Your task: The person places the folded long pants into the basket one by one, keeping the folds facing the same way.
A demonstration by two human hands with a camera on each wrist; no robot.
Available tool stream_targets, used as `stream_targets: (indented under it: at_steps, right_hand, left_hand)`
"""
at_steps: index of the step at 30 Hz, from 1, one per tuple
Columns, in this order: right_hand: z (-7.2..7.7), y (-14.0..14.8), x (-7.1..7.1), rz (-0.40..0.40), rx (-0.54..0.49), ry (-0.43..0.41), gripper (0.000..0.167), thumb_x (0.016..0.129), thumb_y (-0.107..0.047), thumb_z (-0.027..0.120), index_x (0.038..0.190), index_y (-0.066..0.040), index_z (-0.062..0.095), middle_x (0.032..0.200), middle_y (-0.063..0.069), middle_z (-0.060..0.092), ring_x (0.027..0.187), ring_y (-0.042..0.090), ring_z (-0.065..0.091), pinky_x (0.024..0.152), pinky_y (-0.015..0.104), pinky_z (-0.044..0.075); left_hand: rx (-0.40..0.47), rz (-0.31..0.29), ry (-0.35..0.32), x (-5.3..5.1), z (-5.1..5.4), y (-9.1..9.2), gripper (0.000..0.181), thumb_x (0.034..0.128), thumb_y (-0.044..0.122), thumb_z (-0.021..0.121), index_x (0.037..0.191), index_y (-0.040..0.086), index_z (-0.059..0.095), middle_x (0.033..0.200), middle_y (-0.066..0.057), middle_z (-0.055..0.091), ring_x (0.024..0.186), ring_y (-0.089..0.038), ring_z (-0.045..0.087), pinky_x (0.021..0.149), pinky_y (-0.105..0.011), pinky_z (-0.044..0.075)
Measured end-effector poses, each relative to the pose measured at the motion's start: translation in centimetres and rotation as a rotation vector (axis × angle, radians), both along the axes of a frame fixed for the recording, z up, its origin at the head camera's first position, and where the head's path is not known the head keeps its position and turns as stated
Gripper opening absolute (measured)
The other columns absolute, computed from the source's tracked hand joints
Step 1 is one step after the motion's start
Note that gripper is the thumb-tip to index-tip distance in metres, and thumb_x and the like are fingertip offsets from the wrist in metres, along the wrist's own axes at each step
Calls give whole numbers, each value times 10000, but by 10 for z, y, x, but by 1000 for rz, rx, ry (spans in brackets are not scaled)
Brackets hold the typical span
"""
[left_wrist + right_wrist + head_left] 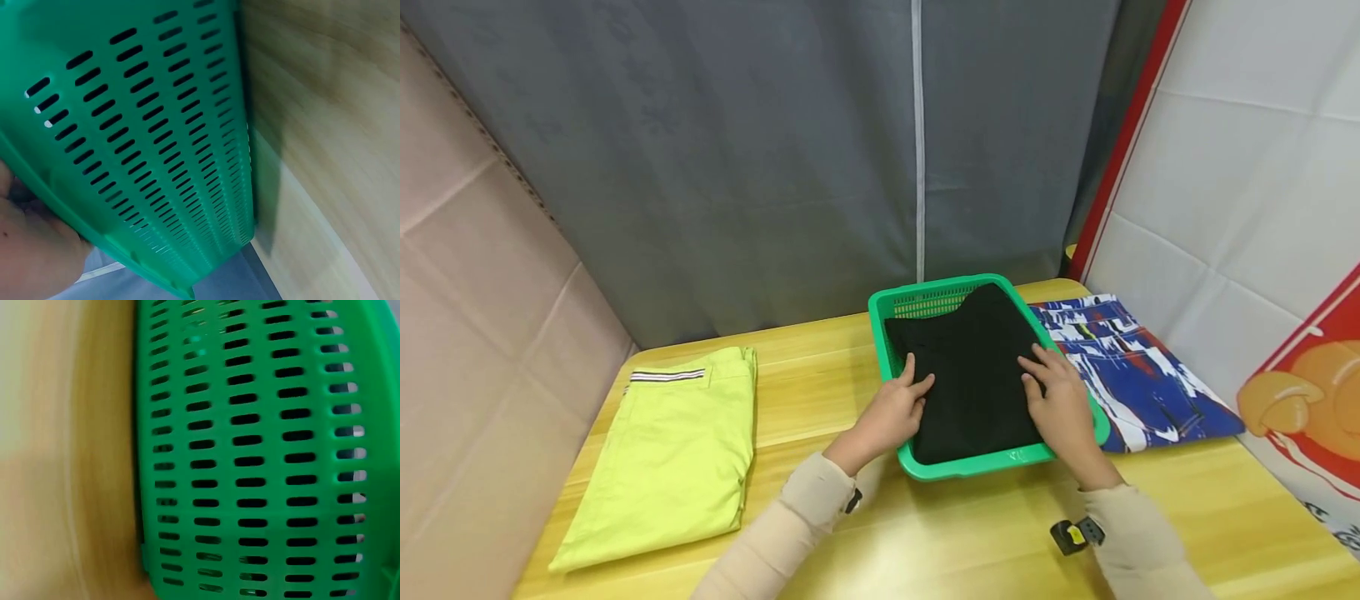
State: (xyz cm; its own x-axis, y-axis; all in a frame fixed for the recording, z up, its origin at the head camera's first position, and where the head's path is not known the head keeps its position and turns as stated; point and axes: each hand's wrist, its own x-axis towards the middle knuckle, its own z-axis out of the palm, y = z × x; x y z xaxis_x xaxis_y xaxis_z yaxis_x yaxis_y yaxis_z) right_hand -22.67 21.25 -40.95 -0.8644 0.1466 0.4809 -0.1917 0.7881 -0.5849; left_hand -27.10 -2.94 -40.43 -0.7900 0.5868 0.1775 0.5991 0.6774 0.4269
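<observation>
A folded black cloth (973, 375) lies in a green basket (977, 467), its far edge rising unevenly below the rim. The left hand (891, 412) reaches over the basket's left rim, fingers spread and resting on the cloth. Over the right rim, the right hand (1060, 408) touches the cloth with its fingers extended. In the left wrist view the left hand (37, 250) is at the rim beside the slotted basket wall (156, 125). Only the slotted wall of the basket (269, 450) shows in the right wrist view, with no hand visible.
Folded yellow-green trousers (670, 458) with a striped band lie at the left of the wooden table (808, 367). A blue, white and red patterned garment (1135, 375) lies against the basket's right side. A grey curtain (760, 167) hangs behind the table.
</observation>
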Motion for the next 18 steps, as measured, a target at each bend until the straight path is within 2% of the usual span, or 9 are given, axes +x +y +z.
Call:
stream_targets:
  at_steps: [3, 4, 6, 7, 8, 10, 13, 15, 18]
  right_hand:
    - [-1, -5, 0, 6, 172, -49, 289, 917, -58, 607, 1181, 45, 663, 1335, 272, 554, 1299, 436, 453, 1034, 637, 328]
    - [0, -6, 0, 5, 215, -90, 301, 924, -88, 606, 1195, 35, 659, 1345, 268, 548, 1307, 423, 453, 1025, 633, 333]
    - [1, -7, 0, 16, 278, -187, 343, 940, -141, 593, 1237, 27, 632, 1378, 271, 513, 1331, 418, 431, 1022, 621, 335]
    - [2, -7, -1, 26, 301, -240, 364, 947, -165, 587, 1258, 22, 617, 1398, 273, 490, 1342, 418, 419, 1020, 620, 336]
    - [3, -8, -2, 41, 313, -295, 385, 955, -185, 578, 1281, 18, 600, 1419, 278, 462, 1356, 422, 400, 1020, 626, 330]
    - [3, -8, -4, 74, 330, -400, 422, 970, -216, 557, 1321, 17, 561, 1451, 295, 408, 1373, 438, 363, 1025, 643, 314]
    - [3, -7, -7, 110, 351, -517, 458, 986, -246, 529, 1358, 20, 518, 1477, 315, 352, 1384, 461, 326, 1040, 678, 286]
    - [2, -7, -9, 124, 355, -555, 470, 992, -254, 516, 1370, 26, 500, 1483, 320, 336, 1390, 467, 310, 1050, 688, 269]
    - [1, -8, -10, 131, 360, -566, 473, 996, -261, 508, 1372, 27, 497, 1483, 320, 339, 1395, 466, 301, 1057, 696, 257]
  left_hand:
    - [-37, 14, 28, 2, 0, 1, 414, 976, 73, 510, 1387, 27, 498, 1533, -305, 241, 547, -147, 449, 567, -210, 406]
    - [-49, 16, 35, 2, 0, 1, 412, 979, 86, 506, 1388, 32, 500, 1535, -300, 242, 619, -184, 522, 623, -235, 452]
    - [-73, 21, 41, 3, 1, 1, 408, 987, 111, 496, 1389, 39, 502, 1551, -274, 232, 872, -274, 631, 807, -303, 512]
    - [-82, 22, 37, 4, 1, 1, 403, 993, 121, 490, 1387, 42, 504, 1560, -251, 232, 1043, -306, 630, 911, -340, 502]
    - [-95, 20, 34, 4, 1, 1, 398, 997, 131, 484, 1385, 46, 508, 1567, -225, 236, 1202, -312, 574, 1006, -368, 464]
    - [-128, 17, 27, 4, 0, 0, 389, 1008, 154, 470, 1382, 61, 519, 1578, -162, 253, 1405, -288, 388, 1133, -398, 356]
    - [-183, 8, 5, 5, 0, 0, 385, 1019, 181, 450, 1385, 83, 520, 1574, -87, 284, 1475, -224, 240, 1185, -383, 278]
    - [-221, 10, 7, 6, 1, 1, 385, 1021, 193, 444, 1383, 93, 527, 1562, -76, 314, 1477, -211, 235, 1190, -377, 269]
    - [-268, 24, 29, 7, 2, 2, 372, 1019, 202, 449, 1362, 105, 558, 1536, -77, 371, 1463, -207, 278, 1184, -377, 284]
